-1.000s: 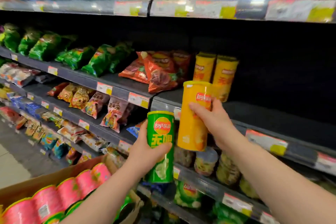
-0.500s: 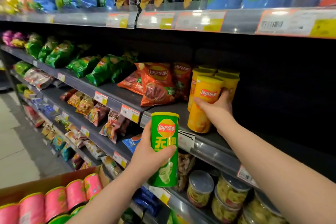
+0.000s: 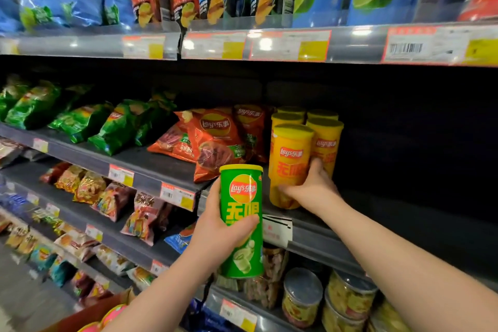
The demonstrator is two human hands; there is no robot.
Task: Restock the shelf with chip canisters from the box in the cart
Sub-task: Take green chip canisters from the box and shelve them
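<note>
Right grip (image 3: 310,191) is wrapping around the yellow canister (image 3: 289,159), which was up in the air a second ago and is now sitting on the shelf (image 3: 323,240) just in front of the yellow row (image 3: 324,140), so that one's basically stocked. Left grip (image 3: 218,229) is clutching the green canister (image 3: 242,224) upright, below-left of that row, off the shelf.
</note>
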